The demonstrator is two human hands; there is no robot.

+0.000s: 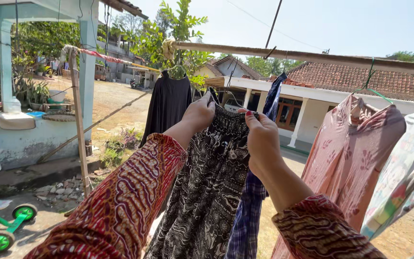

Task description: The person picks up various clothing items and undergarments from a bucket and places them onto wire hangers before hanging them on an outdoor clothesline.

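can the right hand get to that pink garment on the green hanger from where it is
Probably yes. The right hand grips the waistband of the black patterned garment, and the pink garment hangs just to its right on the same pole, with nothing between them.

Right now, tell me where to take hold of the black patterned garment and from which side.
Take the black patterned garment at its gathered waistband, from the near side, at both top corners. The band is stretched along the top while the cloth hangs limp below. The left hand and right hand already have their grip there.

Bamboo pole (pixel 312 56) (roughly level) with hanging black shirt (pixel 168 103), pink garment (pixel 350 148)
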